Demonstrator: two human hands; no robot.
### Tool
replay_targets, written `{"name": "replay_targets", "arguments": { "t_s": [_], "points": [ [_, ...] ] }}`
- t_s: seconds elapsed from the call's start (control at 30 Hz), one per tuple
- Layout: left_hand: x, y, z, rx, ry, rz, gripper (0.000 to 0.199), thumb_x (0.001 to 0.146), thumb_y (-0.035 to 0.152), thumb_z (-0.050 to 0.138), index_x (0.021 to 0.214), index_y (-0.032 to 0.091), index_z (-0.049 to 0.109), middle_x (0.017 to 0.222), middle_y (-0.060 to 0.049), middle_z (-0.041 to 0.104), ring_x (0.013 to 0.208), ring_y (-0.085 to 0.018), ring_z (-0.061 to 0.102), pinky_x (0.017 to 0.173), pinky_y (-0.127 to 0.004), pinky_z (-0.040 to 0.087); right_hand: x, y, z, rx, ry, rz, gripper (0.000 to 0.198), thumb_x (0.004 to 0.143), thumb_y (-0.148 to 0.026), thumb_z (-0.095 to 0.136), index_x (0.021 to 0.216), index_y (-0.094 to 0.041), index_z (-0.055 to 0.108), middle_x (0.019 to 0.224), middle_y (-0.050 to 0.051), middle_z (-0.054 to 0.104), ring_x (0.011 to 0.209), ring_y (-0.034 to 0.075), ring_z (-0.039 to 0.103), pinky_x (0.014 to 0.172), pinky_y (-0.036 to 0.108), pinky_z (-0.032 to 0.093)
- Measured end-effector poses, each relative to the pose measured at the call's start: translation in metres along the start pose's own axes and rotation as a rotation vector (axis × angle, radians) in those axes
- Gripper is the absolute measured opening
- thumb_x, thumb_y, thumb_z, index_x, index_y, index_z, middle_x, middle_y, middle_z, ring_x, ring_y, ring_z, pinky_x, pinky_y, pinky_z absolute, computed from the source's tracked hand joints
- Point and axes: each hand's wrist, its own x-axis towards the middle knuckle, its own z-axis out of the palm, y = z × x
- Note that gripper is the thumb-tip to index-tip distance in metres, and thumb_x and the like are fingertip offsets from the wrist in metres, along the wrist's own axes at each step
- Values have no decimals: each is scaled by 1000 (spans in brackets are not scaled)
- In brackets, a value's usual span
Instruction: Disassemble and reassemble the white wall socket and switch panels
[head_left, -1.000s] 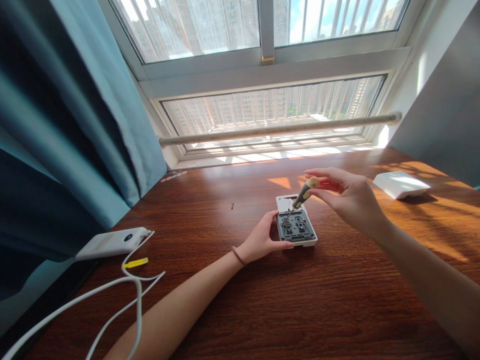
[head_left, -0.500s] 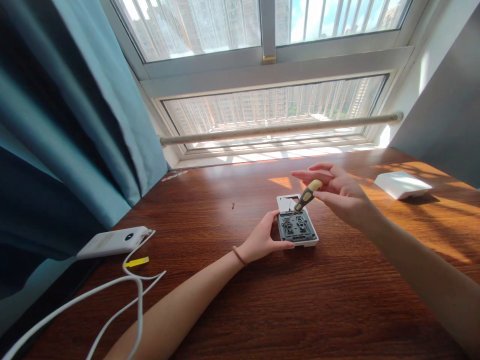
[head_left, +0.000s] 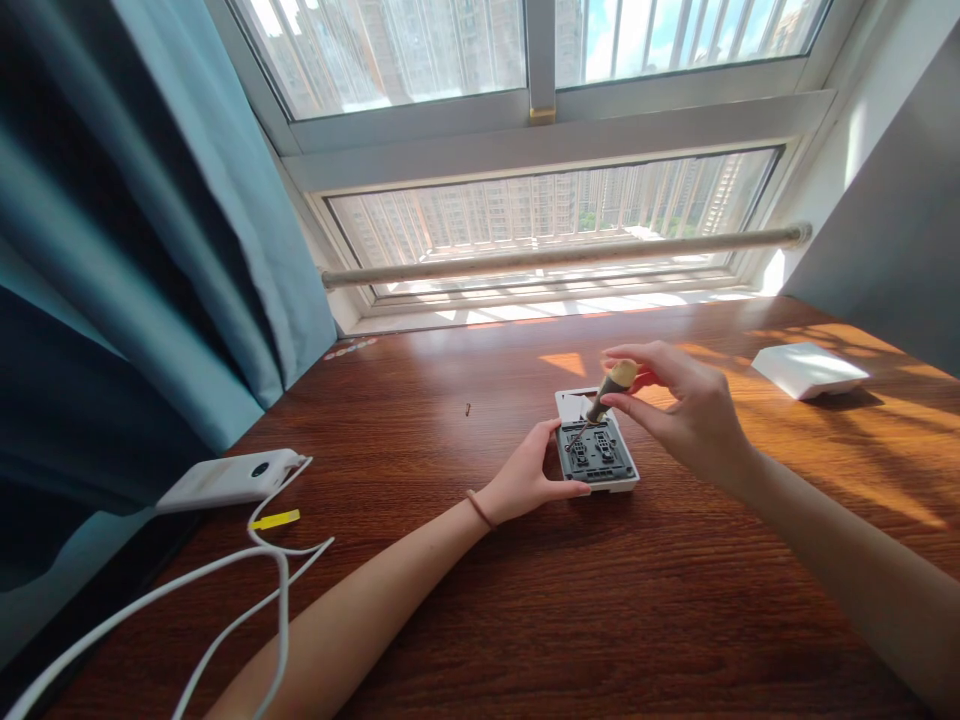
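My left hand [head_left: 525,475] grips the left side of a small white-framed switch panel [head_left: 604,460], its thumb along the near edge and its fingers at the far left. Dark grey plastic with two raised mechanisms shows inside the frame, which lies flat on the table. In my right hand [head_left: 686,410], a screwdriver [head_left: 611,390] with a yellow and grey handle is pinched between thumb and fingers. It leans over the panel, its thin shaft pointing down to the left part of the grey plate. A small screw [head_left: 468,409] lies on the wood left of the panel.
A white wedge-shaped cover [head_left: 810,370] sits at the right on the wooden table [head_left: 465,620]. On the left are a white power bank [head_left: 229,480], a white cable [head_left: 281,600] and a yellow tag [head_left: 277,520]. A blue curtain [head_left: 247,300] hangs beside the window.
My right hand has gone from loosely spread fingers beside the screwdriver handle to fingers closed round it. The screwdriver's tip and my left hand on the panel have hardly moved.
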Motion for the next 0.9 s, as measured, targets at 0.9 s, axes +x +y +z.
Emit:
{"name": "replay_targets", "arguments": {
  "t_s": [0.9],
  "points": [
    [0, 2, 0, -55, -17, 11, 77, 59, 29, 77, 124, 19, 38, 126, -12, 48, 116, -26, 48, 100, -43, 36, 5, 17, 5, 398, -153, 215, 19, 76, -28, 58, 89, -22, 46, 96, 3, 60, 79, 16, 61, 71, 34, 51]
  ]
}}
